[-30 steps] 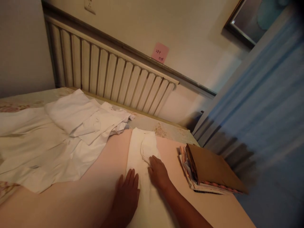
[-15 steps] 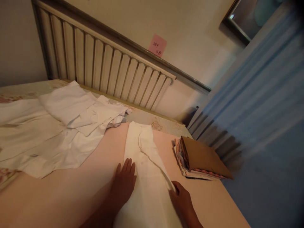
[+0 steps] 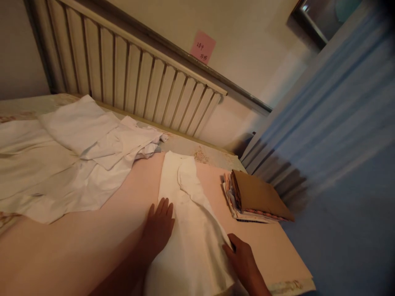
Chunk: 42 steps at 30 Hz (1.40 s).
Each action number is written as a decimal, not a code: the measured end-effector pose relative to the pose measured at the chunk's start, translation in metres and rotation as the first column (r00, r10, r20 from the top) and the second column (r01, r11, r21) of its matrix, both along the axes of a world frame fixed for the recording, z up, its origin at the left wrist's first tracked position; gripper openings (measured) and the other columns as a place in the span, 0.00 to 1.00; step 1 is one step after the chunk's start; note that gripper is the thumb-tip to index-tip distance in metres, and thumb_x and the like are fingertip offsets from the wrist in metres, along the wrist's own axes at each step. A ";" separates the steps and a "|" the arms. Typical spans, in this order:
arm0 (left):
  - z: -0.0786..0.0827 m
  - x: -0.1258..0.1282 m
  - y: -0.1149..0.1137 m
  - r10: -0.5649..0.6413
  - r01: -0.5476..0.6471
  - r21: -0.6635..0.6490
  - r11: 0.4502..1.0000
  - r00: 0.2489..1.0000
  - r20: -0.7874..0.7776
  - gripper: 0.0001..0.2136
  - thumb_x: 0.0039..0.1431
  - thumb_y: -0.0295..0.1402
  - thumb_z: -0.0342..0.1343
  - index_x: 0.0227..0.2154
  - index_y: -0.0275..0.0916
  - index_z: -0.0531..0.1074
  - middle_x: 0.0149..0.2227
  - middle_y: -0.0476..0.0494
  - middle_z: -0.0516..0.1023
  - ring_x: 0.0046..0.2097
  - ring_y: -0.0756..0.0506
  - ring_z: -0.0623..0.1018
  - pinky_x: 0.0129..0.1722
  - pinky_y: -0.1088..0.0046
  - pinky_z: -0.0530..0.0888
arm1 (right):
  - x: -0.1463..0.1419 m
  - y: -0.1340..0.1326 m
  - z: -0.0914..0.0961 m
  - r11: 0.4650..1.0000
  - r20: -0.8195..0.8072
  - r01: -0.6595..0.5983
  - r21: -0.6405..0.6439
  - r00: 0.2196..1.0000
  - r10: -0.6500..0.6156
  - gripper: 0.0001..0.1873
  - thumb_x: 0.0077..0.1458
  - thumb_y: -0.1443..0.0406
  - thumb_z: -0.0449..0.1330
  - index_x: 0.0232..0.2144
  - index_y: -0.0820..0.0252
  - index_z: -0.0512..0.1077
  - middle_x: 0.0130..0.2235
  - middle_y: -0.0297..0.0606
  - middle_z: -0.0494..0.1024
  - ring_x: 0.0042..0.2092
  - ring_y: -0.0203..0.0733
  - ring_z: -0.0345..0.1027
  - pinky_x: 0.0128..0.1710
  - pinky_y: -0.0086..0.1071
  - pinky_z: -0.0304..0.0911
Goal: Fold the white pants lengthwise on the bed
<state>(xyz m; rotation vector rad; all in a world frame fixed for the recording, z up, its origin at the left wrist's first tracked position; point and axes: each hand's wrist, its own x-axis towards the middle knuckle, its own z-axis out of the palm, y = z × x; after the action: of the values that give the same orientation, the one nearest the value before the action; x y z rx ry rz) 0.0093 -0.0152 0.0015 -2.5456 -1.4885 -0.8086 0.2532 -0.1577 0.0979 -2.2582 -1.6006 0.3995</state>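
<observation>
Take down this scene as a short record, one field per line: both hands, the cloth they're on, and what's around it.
Left hand: palm down, fingers extended, at the cloth's left edge
Right hand: gripping the cloth's right edge
Under the hands: long white fabric cloth, partly folded over
Surface: flat pale-pink sheet
To the left: rumpled white fabric heap
To the right: brown-topped stack of folded layers
Behind: cream ribbed radiator

Held white cloth (image 3: 191, 234) cut off below; framed picture (image 3: 324, 18) cropped above.
</observation>
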 end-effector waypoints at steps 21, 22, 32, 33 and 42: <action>0.001 -0.002 0.000 -0.035 0.035 -0.007 0.999 0.999 0.024 0.20 0.63 0.32 0.40 0.55 0.35 0.68 0.60 0.33 0.67 0.63 0.35 0.63 0.60 0.48 0.56 | -0.019 -0.003 0.039 0.995 0.231 -0.062 -0.078 0.970 0.079 0.12 0.55 0.60 0.53 0.21 0.55 0.64 0.22 0.33 0.72 0.27 0.39 0.64 0.28 0.29 0.49; 0.000 -0.002 0.000 -0.034 0.034 -0.007 0.999 0.999 0.026 0.20 0.63 0.32 0.40 0.55 0.36 0.68 0.60 0.33 0.67 0.63 0.35 0.63 0.60 0.48 0.56 | -0.024 -0.003 0.038 0.995 0.210 -0.070 -0.074 0.974 0.084 0.11 0.54 0.61 0.53 0.21 0.56 0.63 0.22 0.32 0.71 0.27 0.38 0.63 0.27 0.29 0.49; -0.003 -0.002 0.001 -0.047 0.047 -0.023 0.999 0.999 0.013 0.20 0.63 0.32 0.40 0.55 0.34 0.67 0.60 0.32 0.66 0.63 0.35 0.61 0.60 0.48 0.56 | -0.066 -0.003 0.019 0.964 0.083 -0.225 -0.139 0.968 0.238 0.08 0.49 0.68 0.53 0.29 0.54 0.71 0.32 0.34 0.77 0.35 0.39 0.70 0.33 0.26 0.55; -0.002 -0.002 0.000 -0.044 0.044 -0.023 0.999 0.999 0.011 0.20 0.63 0.31 0.41 0.55 0.34 0.68 0.60 0.32 0.66 0.63 0.35 0.62 0.60 0.48 0.56 | -0.070 -0.003 0.014 0.959 0.070 -0.243 -0.146 0.964 0.255 0.09 0.49 0.69 0.53 0.30 0.54 0.72 0.33 0.34 0.78 0.36 0.39 0.70 0.34 0.26 0.55; 0.025 0.010 -0.009 -0.191 0.177 0.092 0.980 0.968 0.163 0.16 0.62 0.25 0.42 0.48 0.35 0.72 0.53 0.38 0.74 0.61 0.39 0.65 0.63 0.51 0.54 | -0.090 0.000 -0.008 0.926 -0.081 -0.323 -0.194 0.946 0.313 0.11 0.48 0.70 0.54 0.33 0.54 0.73 0.33 0.31 0.77 0.36 0.37 0.70 0.34 0.23 0.57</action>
<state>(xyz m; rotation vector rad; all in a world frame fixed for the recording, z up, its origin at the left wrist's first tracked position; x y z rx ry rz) 0.0192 -0.0246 0.0268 -2.6435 -1.2458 -1.1128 0.1631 -0.1575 0.0901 -2.1068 -1.9872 0.7291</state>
